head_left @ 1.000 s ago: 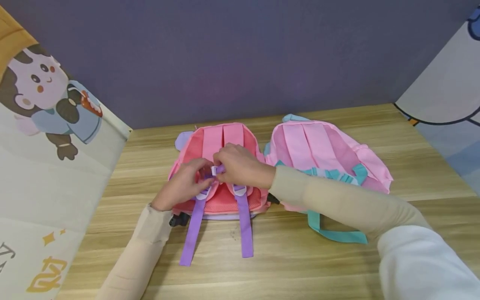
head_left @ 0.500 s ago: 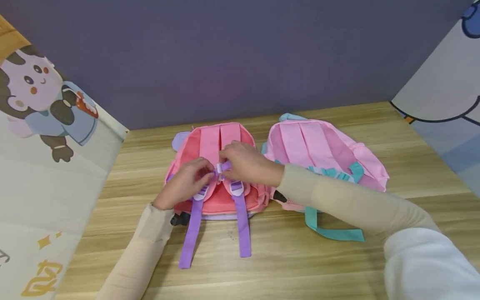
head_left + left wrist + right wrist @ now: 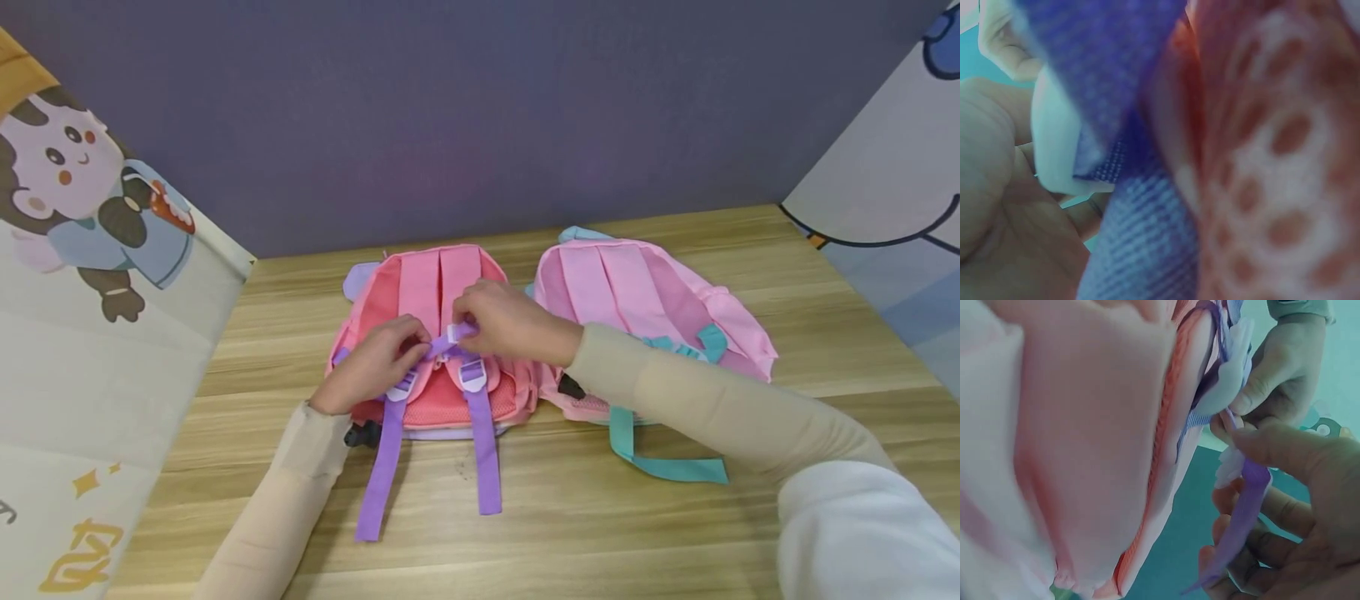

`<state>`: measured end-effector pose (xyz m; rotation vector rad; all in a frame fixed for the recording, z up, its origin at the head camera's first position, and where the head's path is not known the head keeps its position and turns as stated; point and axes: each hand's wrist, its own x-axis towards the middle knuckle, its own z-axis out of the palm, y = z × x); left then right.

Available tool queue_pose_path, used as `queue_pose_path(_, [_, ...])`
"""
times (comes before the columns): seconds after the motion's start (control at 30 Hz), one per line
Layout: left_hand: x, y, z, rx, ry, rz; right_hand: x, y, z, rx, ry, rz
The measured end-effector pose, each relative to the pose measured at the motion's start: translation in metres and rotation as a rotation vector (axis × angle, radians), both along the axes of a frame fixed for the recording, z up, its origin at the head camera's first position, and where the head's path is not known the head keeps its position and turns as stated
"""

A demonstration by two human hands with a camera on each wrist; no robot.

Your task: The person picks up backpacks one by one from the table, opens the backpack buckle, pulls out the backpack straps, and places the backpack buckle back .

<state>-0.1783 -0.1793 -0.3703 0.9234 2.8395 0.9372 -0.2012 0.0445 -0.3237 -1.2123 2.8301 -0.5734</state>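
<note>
A coral-pink backpack lies with its shoulder straps facing up. Across those straps runs a narrow purple chest strap with a small white buckle. My left hand pinches the purple strap on the buckle's left side between thumb and fingertips. On the other side, my right hand pinches the strap close by the buckle. In the right wrist view a loose purple strap end hangs past the right fingers. Purple webbing fills much of the left wrist view, in front of the left palm.
A light-pink backpack with teal straps lies to the right, partly under my right forearm. Two purple strap tails reach toward me over the wooden table. A dark wall stands behind.
My right hand has moved slightly right, and the white buckle has shifted right with it. More purple strap now shows between the hands. The left hand has stayed nearly in place.
</note>
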Motion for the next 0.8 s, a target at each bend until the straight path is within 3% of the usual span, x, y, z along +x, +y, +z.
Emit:
queue_pose_path(0.3, [-0.001,0.001,-0.001,-0.001,-0.006,-0.004,-0.004,0.01,0.0,0.023,-0.05,-0.022])
queue_pose_path(0.8, [-0.001,0.001,-0.002,-0.032,0.0,-0.004,-0.012,0.028,-0.006,0.019,-0.001,-0.026])
